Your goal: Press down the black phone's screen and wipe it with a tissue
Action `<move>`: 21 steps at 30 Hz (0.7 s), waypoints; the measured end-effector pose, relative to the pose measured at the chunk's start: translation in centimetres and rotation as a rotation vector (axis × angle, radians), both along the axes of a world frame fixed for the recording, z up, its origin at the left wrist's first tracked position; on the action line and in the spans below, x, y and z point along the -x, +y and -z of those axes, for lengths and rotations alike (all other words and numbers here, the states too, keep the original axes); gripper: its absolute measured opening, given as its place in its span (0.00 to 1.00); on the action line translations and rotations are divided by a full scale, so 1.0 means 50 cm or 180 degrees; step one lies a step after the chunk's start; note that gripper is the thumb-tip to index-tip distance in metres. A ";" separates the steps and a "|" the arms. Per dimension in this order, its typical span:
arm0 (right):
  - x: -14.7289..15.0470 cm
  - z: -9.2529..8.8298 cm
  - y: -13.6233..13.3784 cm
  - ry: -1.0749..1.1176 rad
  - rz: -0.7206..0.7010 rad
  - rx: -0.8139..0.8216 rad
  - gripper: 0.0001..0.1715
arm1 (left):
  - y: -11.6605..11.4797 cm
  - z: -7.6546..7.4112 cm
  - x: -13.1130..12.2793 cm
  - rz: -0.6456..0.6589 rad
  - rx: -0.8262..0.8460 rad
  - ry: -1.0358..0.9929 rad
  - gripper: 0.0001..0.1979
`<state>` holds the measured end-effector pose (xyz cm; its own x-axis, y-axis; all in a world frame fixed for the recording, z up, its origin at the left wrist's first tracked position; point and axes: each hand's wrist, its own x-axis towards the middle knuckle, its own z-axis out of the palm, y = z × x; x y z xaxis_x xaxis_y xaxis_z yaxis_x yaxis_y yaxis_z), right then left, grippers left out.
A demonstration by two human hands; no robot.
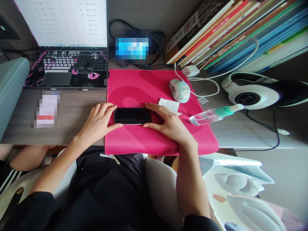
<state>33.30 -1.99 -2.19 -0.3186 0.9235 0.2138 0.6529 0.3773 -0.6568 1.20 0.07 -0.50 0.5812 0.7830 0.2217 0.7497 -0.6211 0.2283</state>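
Note:
A black smartphone (132,115) lies sideways, dark screen up, on the pink desk mat (134,139). My left hand (97,123) grips its left end, thumb along the near edge and fingers at the far corner. At the opposite end, my right hand (169,122) holds the phone the same way, between thumb and fingertips. Partly under my right hand is a white paper piece (169,104). Just to the right, a clear bottle with a green and white top (214,115) lies on its side. Beyond it rests a patterned mouse (180,90).
An open laptop (74,69) stands at the back left, with a blurred phone-like object (47,109) before it. Books (211,35) line the back right, near a white charger (190,70) with its cable and headphones (252,93). Another person's leg (30,157) shows at left.

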 end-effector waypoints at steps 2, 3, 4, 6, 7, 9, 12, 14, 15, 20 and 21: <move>0.001 -0.002 0.000 0.0025 0.0005 -0.0037 0.41 | 0.000 0.000 0.000 -0.0004 -0.0008 0.0011 0.32; 0.002 -0.002 0.000 0.0035 0.0006 -0.0048 0.41 | 0.000 0.000 0.000 -0.0006 -0.0007 0.0009 0.32; 0.002 -0.002 0.000 0.0040 0.0009 -0.0055 0.41 | 0.000 0.000 0.000 -0.0007 0.0001 0.0003 0.32; 0.002 -0.002 0.000 0.0043 0.0022 -0.0064 0.40 | 0.000 0.000 -0.001 -0.0006 0.0024 -0.0020 0.32; 0.002 -0.002 0.000 0.0044 0.0025 -0.0069 0.40 | -0.001 0.000 -0.001 -0.0003 0.0033 -0.0024 0.32; 0.001 0.000 0.001 0.0056 0.0026 -0.0071 0.40 | 0.000 -0.001 -0.001 -0.0004 0.0038 -0.0022 0.32; 0.000 0.002 0.002 0.0088 0.0026 -0.0050 0.41 | 0.000 0.000 -0.001 -0.0003 0.0039 -0.0023 0.32; -0.001 0.002 0.002 0.0090 0.0023 -0.0013 0.41 | 0.001 0.001 -0.001 -0.0007 0.0036 -0.0035 0.32; -0.002 0.002 0.003 0.0085 0.0018 0.0011 0.41 | 0.001 0.001 -0.001 -0.0013 0.0039 -0.0038 0.32; -0.003 0.001 0.005 0.0102 -0.0023 0.0128 0.43 | -0.002 -0.002 -0.003 -0.0062 0.0110 -0.0060 0.35; -0.004 0.002 0.006 0.0108 -0.0039 0.0137 0.43 | -0.003 -0.003 -0.003 -0.0078 0.0125 -0.0080 0.37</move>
<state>33.50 -1.69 -2.31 -0.3232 0.9281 0.1848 0.6255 0.3561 -0.6943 1.36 -0.07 -0.35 0.5563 0.8053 0.2048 0.7584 -0.5928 0.2710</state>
